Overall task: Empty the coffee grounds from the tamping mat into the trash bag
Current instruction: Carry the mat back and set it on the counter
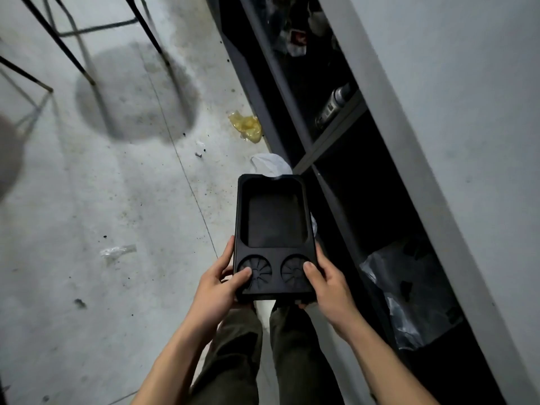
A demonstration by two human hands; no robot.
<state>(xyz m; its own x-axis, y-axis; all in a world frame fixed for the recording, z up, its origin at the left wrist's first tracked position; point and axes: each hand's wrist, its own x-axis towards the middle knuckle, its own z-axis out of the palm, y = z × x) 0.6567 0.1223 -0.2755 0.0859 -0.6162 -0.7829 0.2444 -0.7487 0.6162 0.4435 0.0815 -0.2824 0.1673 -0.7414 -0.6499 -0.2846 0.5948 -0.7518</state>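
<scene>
Littered concrete floor (87,200) below: left hand (217,283) and right hand (327,283) fingers clamp the tamping mat (274,217) level; tipping before reaching the trash bag (409,287) would likely spill grounds.

One head-worn wide-angle view is looking steeply down — close over the two hands, the person's legs and the concrete floor (87,200) — with dark shelving (336,147) running along the right.

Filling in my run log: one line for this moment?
left hand: holding mat | right hand: holding mat | tamping mat: level, above white bag | not tipped
</scene>
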